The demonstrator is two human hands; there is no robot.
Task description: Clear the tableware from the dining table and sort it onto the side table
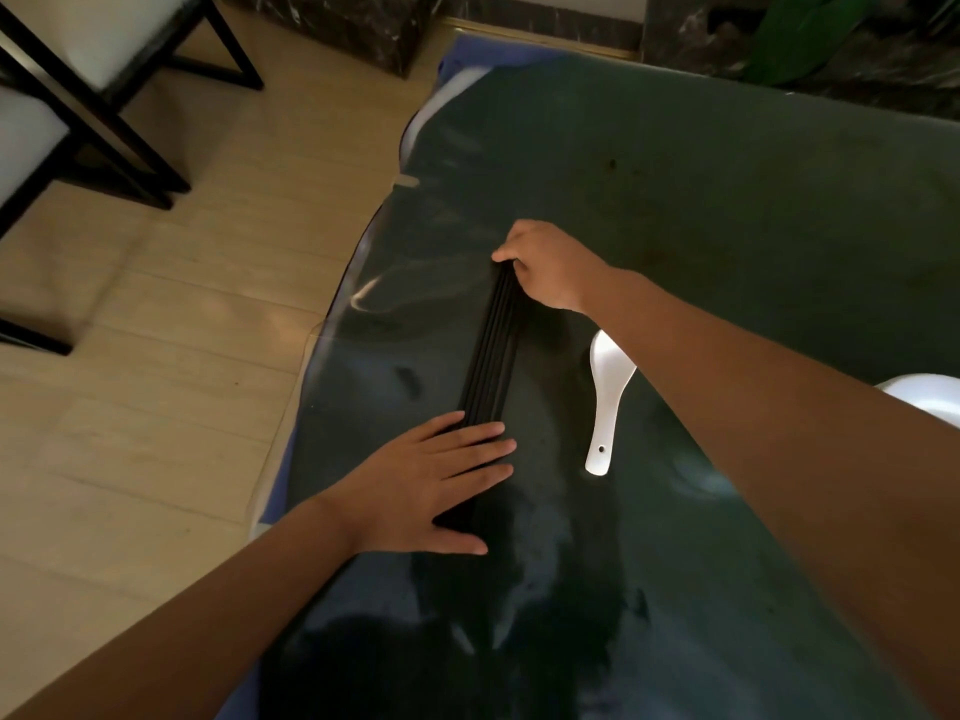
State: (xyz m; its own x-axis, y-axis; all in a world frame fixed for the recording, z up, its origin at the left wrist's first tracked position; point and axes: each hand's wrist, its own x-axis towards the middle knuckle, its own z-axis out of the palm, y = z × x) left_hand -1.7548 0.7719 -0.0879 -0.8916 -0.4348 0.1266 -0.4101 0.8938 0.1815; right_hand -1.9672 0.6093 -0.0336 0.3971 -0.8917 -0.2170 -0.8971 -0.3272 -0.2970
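The flat left hand (434, 478) presses the black chopsticks (491, 358) down; the right hand (545, 265) pinches their far ends. Square the ends so the bundle lies even beside the white spoon (609, 397).

Home dining room: glass-topped table (727, 226), chairs (78, 96), wooden floor (182, 356).

Chopsticks (491, 356) lie on the table (727, 226), spoon (608, 397) just right, bowl (924, 397) farther right
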